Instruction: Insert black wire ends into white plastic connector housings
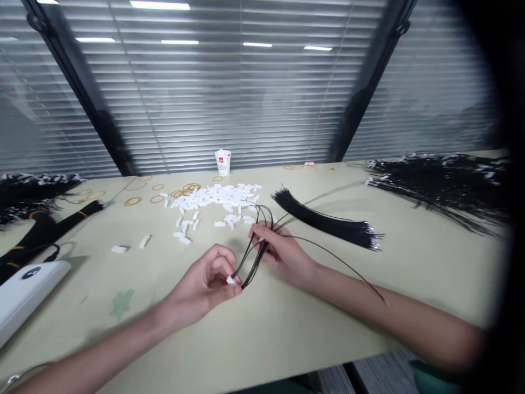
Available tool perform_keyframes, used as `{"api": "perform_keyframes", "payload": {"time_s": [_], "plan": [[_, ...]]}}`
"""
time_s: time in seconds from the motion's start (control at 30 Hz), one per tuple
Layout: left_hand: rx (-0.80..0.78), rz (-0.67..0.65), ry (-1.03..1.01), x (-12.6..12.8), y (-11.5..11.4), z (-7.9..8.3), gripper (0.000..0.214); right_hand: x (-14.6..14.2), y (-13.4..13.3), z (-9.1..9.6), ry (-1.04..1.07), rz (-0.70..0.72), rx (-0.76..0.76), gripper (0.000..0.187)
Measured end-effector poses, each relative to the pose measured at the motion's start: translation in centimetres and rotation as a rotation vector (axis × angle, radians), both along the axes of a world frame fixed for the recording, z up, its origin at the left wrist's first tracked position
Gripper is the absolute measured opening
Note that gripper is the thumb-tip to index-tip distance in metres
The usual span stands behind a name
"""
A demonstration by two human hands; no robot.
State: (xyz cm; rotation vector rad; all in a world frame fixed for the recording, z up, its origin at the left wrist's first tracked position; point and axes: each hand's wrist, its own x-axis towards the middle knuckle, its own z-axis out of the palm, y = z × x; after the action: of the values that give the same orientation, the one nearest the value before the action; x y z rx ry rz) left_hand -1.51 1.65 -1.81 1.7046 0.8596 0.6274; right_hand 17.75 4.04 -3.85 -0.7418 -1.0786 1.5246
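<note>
My left hand (213, 279) pinches a small white plastic connector (231, 279) between thumb and fingers. Several thin black wires (255, 266) run from the connector up to my right hand (279, 246). The fingers of that hand are closed round the wires, and their loops arch above it. One loose wire (334, 254) trails over my right forearm. Beyond the hands lies a pile of white connectors (221, 197). A bundle of cut black wires (324, 216) with bare silvery ends rests just past my right hand.
Rubber bands (188, 190) and a paper cup (223, 162) stand toward the back. Masses of black wires with white ends (447, 180) lie at the right and far left. Banded wire bundles (36, 235) and a white device (28, 295) are at the left. Window blinds (241, 98) rise behind.
</note>
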Motion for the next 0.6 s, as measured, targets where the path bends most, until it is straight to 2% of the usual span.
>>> {"api": "perform_keyframes", "payload": {"time_s": [0.13,0.27,0.43,0.5,0.6], "plan": [[0.089,-0.071,0.068,-0.1,-0.3,0.0,0.030,1.6,1.7,0.2,0.105,0.009,-0.063,0.027],[0.272,-0.157,0.292,0.0,-0.5,0.6,0.008,3.0,2.8,0.4,0.191,0.025,-0.087,0.021],[0.289,-0.096,0.372,-0.1,-0.4,0.8,0.020,3.8,3.3,1.0,0.210,0.113,-0.077,0.024],[0.254,-0.050,0.375,-0.2,-0.3,0.6,0.022,4.1,3.4,1.2,0.143,0.190,-0.029,0.031],[0.168,0.057,0.319,-0.4,-0.2,0.6,0.021,5.2,4.0,1.4,-0.268,0.166,0.186,0.038]]}}
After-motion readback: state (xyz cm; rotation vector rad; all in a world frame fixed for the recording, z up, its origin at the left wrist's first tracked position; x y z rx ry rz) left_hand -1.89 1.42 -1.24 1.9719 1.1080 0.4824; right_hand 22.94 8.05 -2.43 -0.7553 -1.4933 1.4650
